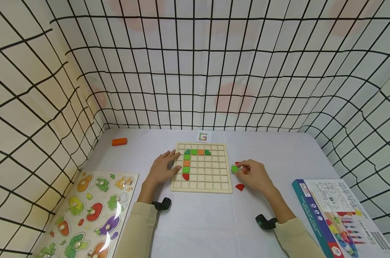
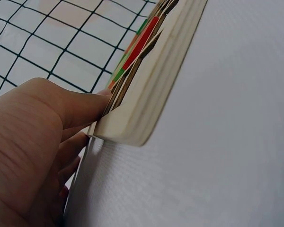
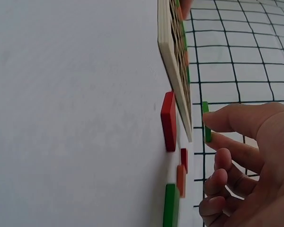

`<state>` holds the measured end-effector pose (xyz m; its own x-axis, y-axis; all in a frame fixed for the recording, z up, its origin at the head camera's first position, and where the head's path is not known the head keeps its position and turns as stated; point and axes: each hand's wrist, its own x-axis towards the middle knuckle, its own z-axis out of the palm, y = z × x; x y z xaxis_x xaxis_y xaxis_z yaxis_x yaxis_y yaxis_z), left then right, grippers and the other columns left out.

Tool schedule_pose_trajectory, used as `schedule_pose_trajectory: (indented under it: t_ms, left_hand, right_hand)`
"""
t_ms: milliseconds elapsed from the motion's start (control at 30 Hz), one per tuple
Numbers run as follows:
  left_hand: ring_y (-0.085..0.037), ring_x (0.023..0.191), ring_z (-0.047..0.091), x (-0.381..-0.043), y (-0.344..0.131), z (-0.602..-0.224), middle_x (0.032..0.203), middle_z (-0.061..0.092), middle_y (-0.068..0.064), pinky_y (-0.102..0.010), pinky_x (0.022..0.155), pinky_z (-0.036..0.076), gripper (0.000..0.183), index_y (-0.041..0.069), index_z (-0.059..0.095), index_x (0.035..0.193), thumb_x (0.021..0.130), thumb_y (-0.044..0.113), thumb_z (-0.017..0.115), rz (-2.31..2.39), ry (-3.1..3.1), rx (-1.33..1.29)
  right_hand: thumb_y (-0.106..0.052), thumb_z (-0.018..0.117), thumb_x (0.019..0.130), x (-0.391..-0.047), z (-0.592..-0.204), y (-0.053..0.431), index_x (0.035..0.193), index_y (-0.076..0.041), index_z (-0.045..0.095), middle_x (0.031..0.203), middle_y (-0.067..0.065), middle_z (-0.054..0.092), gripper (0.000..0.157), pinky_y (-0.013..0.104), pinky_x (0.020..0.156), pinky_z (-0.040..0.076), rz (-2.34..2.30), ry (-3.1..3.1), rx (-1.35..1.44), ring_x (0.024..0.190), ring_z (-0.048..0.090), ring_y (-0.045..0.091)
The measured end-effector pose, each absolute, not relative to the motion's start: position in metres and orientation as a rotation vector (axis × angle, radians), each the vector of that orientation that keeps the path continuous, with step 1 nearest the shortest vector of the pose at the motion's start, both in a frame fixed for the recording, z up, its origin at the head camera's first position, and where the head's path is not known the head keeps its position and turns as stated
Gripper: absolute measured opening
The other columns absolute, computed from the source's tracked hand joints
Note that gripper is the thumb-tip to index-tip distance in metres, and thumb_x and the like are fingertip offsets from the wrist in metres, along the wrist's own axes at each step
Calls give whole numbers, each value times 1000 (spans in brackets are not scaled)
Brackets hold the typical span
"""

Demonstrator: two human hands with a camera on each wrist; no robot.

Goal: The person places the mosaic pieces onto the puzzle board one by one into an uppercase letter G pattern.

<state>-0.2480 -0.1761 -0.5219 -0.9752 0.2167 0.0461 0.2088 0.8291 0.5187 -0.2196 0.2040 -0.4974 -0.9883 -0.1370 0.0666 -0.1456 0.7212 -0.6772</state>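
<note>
My right hand (image 1: 254, 175) pinches a green square tile (image 3: 207, 123) between thumb and index finger, just right of the wooden grid board (image 1: 219, 179). On the board, green, orange and red tiles form a top row and a column down the left, ending in a red quarter-circle tile (image 1: 185, 176). My left hand (image 1: 161, 168) rests at the board's left edge, its thumb over the rim and its fingers extended along the side. Below the right hand lies a red quarter-circle tile (image 1: 239, 187). More red, orange (image 3: 181, 180) and green (image 3: 170, 205) tiles lie near that hand.
A small pattern card (image 1: 203, 136) lies behind the board. At the back left is an orange-red block (image 1: 119, 142). A vegetable puzzle board (image 1: 91, 195) occupies the front left, and a printed box (image 1: 327, 197) the front right. Black wire mesh (image 1: 195, 75) surrounds the white table.
</note>
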Motion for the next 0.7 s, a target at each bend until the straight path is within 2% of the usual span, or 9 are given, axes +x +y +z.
schedule_pose_trajectory:
  t_ms: [400, 700]
  left_hand:
    - [-29, 158, 26, -245, -177, -520, 167, 36, -1, -54, 131, 17, 63, 22, 47, 156, 97, 41, 61, 871, 2978, 347]
    - [-27, 159, 25, -246, -177, -521, 167, 35, 1, -53, 131, 15, 63, 22, 47, 156, 98, 42, 61, 883, 2972, 334]
  right_hand:
    - [-17, 80, 88, -217, -485, 170, 109, -9, 78, 81, 3, 55, 23, 24, 58, 35, 1158, -2882, 331, 74, 45, 18]
    - [-17, 79, 87, -217, -488, 144, 107, -10, 79, 81, 1, 58, 22, 23, 58, 37, 1236, -2856, 455, 69, 47, 14]
